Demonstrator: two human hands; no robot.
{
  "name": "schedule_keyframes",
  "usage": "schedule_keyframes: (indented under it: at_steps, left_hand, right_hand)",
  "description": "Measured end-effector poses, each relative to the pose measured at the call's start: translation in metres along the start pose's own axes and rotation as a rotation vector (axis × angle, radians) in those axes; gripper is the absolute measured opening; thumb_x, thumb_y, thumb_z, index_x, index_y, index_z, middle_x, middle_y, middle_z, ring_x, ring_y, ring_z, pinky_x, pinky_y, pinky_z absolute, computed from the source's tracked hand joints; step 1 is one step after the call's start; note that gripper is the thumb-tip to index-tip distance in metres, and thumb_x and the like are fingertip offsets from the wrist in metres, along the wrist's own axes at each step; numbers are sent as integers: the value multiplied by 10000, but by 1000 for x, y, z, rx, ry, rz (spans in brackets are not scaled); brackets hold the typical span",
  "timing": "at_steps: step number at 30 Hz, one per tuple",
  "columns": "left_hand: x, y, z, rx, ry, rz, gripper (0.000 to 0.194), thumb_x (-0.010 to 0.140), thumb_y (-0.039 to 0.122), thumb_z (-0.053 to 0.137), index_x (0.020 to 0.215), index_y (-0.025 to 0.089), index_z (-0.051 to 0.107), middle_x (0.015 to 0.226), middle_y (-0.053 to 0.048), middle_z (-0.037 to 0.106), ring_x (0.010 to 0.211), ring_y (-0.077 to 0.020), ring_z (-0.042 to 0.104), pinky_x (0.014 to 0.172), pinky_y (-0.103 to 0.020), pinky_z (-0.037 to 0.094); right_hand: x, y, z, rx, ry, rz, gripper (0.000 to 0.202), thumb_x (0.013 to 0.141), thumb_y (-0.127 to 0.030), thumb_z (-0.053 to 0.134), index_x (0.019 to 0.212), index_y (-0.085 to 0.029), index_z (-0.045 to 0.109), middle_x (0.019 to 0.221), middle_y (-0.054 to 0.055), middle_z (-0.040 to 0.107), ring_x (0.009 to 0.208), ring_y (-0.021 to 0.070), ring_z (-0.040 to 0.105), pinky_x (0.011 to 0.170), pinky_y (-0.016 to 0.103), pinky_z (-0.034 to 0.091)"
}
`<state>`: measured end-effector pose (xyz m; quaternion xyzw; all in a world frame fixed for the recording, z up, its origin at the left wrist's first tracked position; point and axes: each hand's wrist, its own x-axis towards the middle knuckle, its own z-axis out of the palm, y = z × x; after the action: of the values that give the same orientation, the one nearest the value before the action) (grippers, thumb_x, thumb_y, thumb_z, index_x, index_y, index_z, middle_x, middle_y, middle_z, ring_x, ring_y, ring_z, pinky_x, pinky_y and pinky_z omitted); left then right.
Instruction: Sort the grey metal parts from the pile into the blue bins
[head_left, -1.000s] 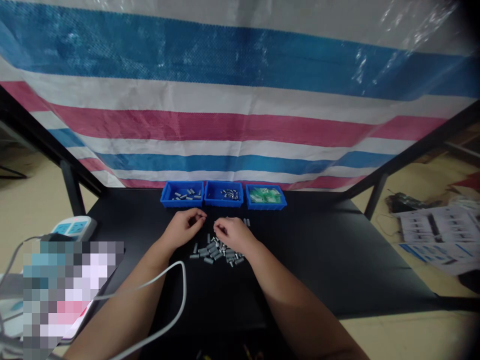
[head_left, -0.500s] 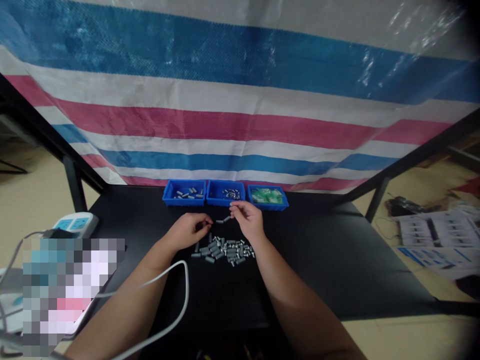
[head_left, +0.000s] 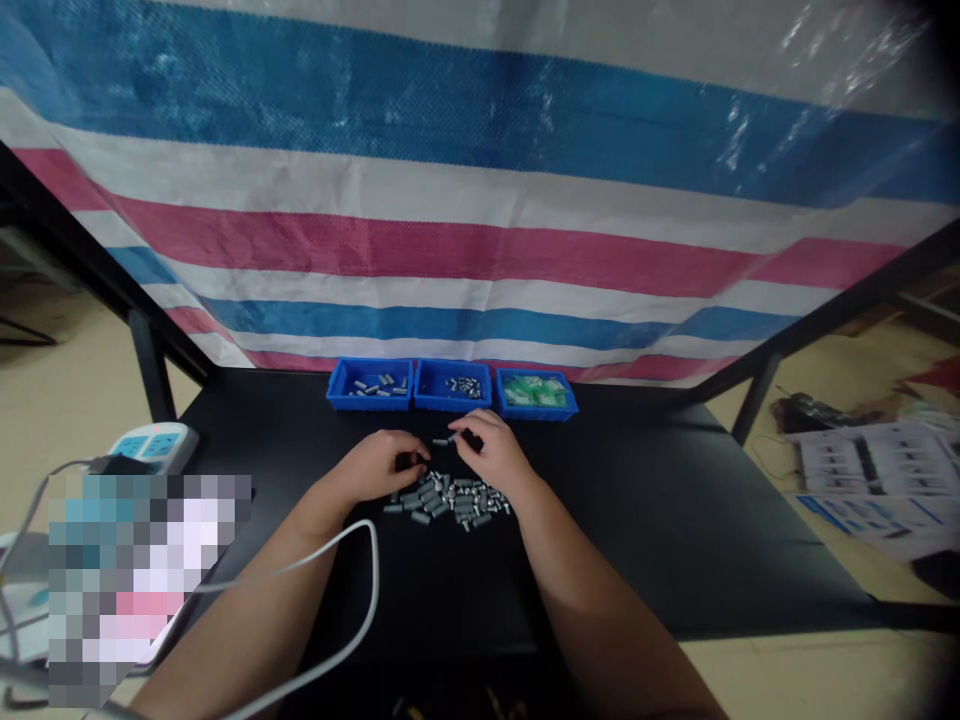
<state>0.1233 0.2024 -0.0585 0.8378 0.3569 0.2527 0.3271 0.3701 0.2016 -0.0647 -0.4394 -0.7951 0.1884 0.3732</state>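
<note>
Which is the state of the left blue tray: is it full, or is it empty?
Neither: the left blue tray is partly filled. Several small metal cylinders lie scattered, with bare floor between them.

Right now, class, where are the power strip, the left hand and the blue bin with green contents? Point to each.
Power strip (head_left: 159,436): head view, its top.
Left hand (head_left: 379,466): head view, back of hand.
Blue bin (head_left: 537,412): head view, front wall.

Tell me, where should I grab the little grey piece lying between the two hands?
Probably pinch the little grey piece across its middle, coming from above. It's slim and lies flat, pointing left to right, so put one finger on its near long side, one on its far side.
</note>
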Motion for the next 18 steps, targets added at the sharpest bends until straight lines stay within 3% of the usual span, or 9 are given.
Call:
schedule_keyframes:
  at_steps: [4,8,11,14,18]
  left_hand:
    - [0,-2,0,3,-4,-7,234,825,252,636,1010,248,780,820,-44,720,685,-171,642,647,-288,468]
    - [1,-3,1,-33,47,-5,227,820,232,661,1017,241,773,849,-48,713,731,-179,639,687,-301,485]
    - [1,-1,4,-161,127,-41,275,839,273,698,1107,220,732,959,-69,714,739,-167,637,687,-298,510]
    - [2,4,10,-437,175,-82,367,853,320,731,1195,199,677,978,-82,715,789,-172,660,725,-304,541]
    - [5,7,14,-606,141,-115,284,851,353,752,1069,176,716,931,-94,731,832,-193,688,761,-322,554]
  right_hand:
    - [-2,4,4,-206,-138,39,231,860,-155,684,1067,-233,751,1067,68,652,1021,231,557,958,408,486]
    - [0,1,3,-249,-132,70,111,880,-175,698,973,-216,744,1054,74,660,1016,238,557,961,418,473]
    - [0,-8,0,-100,-155,5,127,947,-201,637,1050,-229,705,1063,53,684,1014,212,593,945,385,486]
    - [-3,-15,2,115,-176,-23,140,979,-224,595,1100,-236,663,1042,33,691,907,158,640,848,311,525]
    - [-6,-17,11,267,-121,3,85,923,-255,665,994,-217,639,929,16,670,795,133,655,764,273,566]
